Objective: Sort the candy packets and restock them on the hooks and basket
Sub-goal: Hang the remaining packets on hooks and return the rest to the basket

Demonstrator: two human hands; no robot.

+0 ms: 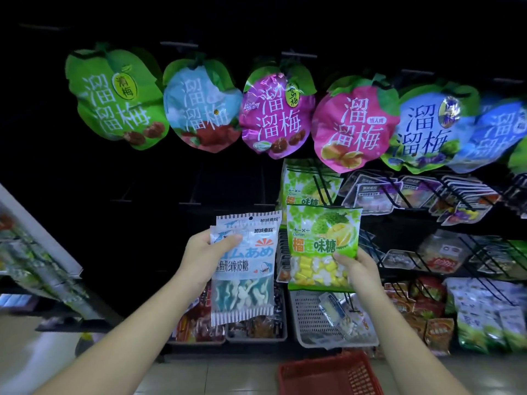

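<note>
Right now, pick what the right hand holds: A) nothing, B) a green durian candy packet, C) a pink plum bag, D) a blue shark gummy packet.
B: the right hand pinches the lower right corner of the green durian candy packet, while the blue shark gummy packets are in the left hand.

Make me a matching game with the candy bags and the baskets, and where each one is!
Things
1. shark gummy packets
2. durian candy packet
3. red basket
4. pale mesh basket

Places
a. lowest in the picture
b. gripped by the right hand
c. holds a clear packet
d. gripped by the left hand

Pairs: 1-d, 2-b, 3-a, 4-c
</note>
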